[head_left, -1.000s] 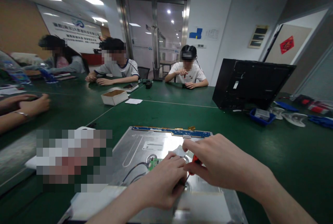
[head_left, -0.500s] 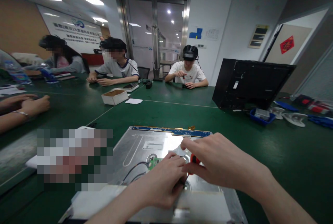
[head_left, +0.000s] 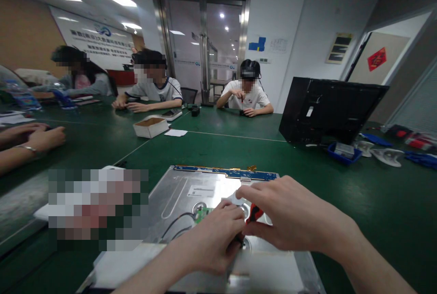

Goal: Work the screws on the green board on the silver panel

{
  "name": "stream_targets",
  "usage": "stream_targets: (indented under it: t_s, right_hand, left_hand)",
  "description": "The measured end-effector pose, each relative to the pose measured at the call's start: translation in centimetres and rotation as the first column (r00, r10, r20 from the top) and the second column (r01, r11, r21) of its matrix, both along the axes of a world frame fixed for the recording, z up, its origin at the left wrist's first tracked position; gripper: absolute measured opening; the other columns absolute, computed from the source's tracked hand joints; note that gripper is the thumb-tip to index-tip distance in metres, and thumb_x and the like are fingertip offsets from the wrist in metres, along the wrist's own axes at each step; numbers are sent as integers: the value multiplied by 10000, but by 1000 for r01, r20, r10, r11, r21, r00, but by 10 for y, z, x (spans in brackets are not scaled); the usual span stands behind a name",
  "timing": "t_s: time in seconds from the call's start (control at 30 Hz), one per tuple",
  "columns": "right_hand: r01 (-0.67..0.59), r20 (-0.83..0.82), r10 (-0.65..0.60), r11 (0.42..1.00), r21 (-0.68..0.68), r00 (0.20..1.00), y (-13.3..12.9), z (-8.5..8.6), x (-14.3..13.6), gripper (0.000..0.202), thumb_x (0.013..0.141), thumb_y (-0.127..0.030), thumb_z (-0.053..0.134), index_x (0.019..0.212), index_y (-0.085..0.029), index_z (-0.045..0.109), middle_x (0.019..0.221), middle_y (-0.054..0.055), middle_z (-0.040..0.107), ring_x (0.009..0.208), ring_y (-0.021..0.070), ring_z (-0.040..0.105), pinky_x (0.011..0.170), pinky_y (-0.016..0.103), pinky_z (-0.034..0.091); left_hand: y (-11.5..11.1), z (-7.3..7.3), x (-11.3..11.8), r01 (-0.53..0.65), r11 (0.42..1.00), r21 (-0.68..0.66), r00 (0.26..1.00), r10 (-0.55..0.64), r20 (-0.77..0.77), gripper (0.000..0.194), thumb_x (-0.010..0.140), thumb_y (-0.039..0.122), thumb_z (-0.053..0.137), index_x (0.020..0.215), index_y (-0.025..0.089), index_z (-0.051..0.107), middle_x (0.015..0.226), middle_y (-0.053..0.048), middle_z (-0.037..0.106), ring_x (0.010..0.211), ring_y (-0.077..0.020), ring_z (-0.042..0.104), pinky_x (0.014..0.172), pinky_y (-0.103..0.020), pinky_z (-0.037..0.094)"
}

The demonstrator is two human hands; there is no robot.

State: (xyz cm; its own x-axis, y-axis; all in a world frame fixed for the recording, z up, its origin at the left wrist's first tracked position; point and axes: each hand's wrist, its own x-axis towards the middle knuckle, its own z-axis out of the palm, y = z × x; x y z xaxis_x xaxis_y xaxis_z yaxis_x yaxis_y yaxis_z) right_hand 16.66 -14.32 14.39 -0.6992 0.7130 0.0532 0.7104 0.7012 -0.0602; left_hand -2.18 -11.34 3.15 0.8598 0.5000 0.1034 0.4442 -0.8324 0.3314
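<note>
A silver metal display panel (head_left: 177, 198) lies flat on the green table in front of me, a blue circuit strip (head_left: 225, 172) along its far edge. My right hand (head_left: 290, 212) is closed with thumb and fingers around the red and black handle of a screwdriver (head_left: 254, 214), over the middle of the panel. Just left of it, my left hand (head_left: 215, 235) rests low with curled fingers. Something dark shows under them, too hidden to name. A small green circuit board (head_left: 202, 214) with black wires sits beside my left fingers. The screwdriver's tip is hidden.
A black monitor (head_left: 331, 109) stands at right, with a blue tray (head_left: 344, 153) before it. A white open box (head_left: 150, 127) sits farther back. Another person's hands (head_left: 44, 138) are at left. Several people sit around the table (head_left: 211, 148).
The screwdriver handle has turned a little in my right hand and now shows more black. My right fingers shifted slightly. My left hand stays in place.
</note>
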Motion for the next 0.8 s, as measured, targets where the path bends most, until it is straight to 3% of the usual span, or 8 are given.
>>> stream_targets:
  t_s: [0.17, 0.37, 0.57, 0.8]
  right_hand:
    - [-64, -49, 62, 997, -36, 997, 3, 1, 2, 188, 845, -210, 549, 1026, -226, 501, 975, 11, 669, 739, 180, 604, 540, 284, 288]
    - [29, 19, -29, 1000, 8, 999, 5, 0, -1, 146, 856, -286, 596, 970, -227, 527, 823, -1, 702, 678, 197, 628, 511, 288, 234]
    - [-49, -46, 47, 998, -42, 998, -1, 1, 1, 247, 835, -225, 568, 1071, -233, 494, 978, 23, 683, 812, 208, 636, 535, 283, 285]
    - [47, 4, -48, 999, 22, 999, 0, -4, 0, 304, 857, -267, 569, 1152, -244, 497, 784, 3, 688, 666, 222, 631, 504, 293, 231]
  left_hand:
    - [0, 0, -1, 5, 1000, 5, 1000, -5, 16, 241, 713, 119, 598, 934, 214, 591, 983, -51, 606, 972, -260, 546, 972, -443, 377]
    - [0, 2, 0, -5, 1000, -3, 1000, 5, 4, 269, 701, 113, 590, 951, 212, 590, 1014, -55, 606, 968, -261, 547, 947, -436, 391]
    - [0, 2, 1, -6, 1000, -3, 1000, 6, 2, 199, 716, 135, 590, 898, 213, 587, 977, -49, 610, 959, -262, 545, 961, -449, 381]
    - [0, -1, 1, -2, 1000, 4, 1000, 2, 18, 247, 708, 108, 575, 929, 217, 593, 974, -54, 611, 948, -257, 553, 940, -439, 397]
